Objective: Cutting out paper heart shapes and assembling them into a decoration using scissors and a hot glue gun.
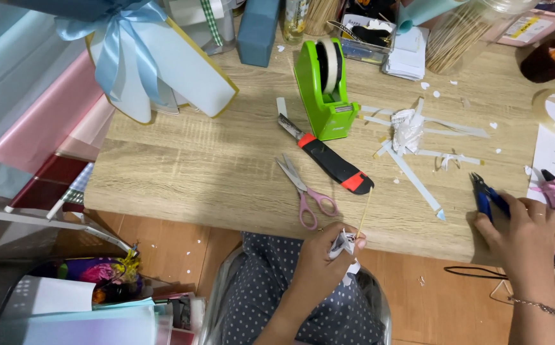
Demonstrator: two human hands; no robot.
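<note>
Mostly, I could not make out the crumpled white paper [343, 243], half buried in my left hand [321, 262], which pinched it with a thin wooden stick [365, 214] at the table's [213, 166] near edge. My right hand [525, 230] closed on blue-handled pliers [486, 194], their jaws partly covered.

Packages and labels, back edge of the tabletop [226, 172], top of the frame:

- Blue-grey rectangular box [258, 29], upright, top centre-left.
- Clear bottle [295, 19] with a yellowish printed label, just right of the box.
- Clear plastic container [457, 29], tilted, filled with thin wooden sticks, top right.
- Pink box [533, 24] bearing a white label with a yellow patch, top right corner, beside the stick container.

No signs or screens in view.
</note>
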